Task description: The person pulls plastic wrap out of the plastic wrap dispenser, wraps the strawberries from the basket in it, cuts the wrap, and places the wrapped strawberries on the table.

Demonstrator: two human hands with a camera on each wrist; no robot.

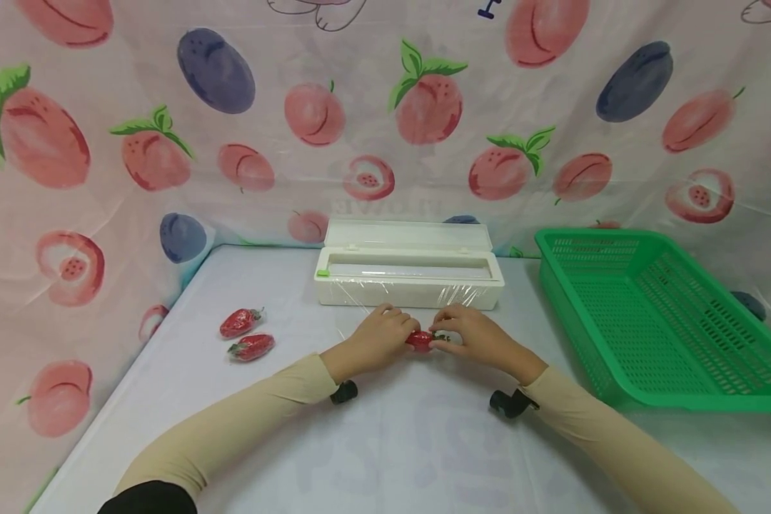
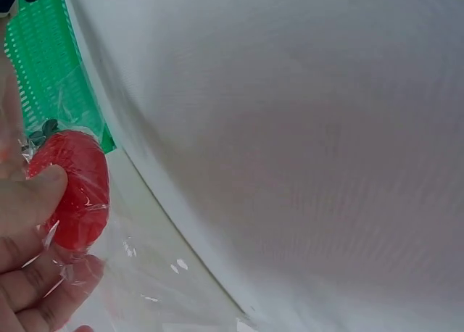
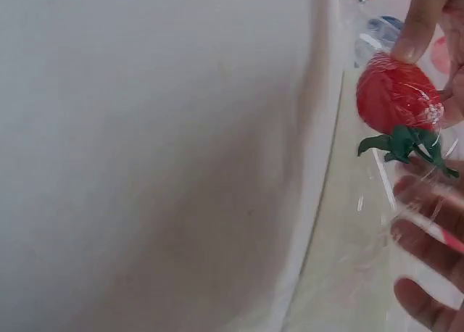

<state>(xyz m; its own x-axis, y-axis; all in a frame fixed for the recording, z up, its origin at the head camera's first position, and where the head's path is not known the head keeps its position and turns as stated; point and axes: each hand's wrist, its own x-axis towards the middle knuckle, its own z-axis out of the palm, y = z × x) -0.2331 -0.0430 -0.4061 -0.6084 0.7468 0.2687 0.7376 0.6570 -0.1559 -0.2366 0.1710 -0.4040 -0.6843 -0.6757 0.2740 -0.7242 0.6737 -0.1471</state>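
Observation:
In the head view my left hand (image 1: 378,341) grips a red strawberry (image 1: 420,340) in clear cling film. The left wrist view shows its thumb pressed on the fruit (image 2: 83,191), with fingers curled beneath. My right hand (image 1: 482,341) is at the leafy end. Its fingers (image 3: 431,249) are spread against the loose film near the green leaves (image 3: 406,143) in the right wrist view. Behind both hands stands a white cling film dispenser (image 1: 411,293), lid raised, film stretching from its front toward the hands.
Two wrapped strawberries, one (image 1: 240,323) behind the other (image 1: 252,348), lie left of the hands on the white tabletop (image 1: 360,457). A large green plastic basket (image 1: 591,357) stands on the right. A fruit-printed curtain (image 1: 373,107) hangs behind the table.

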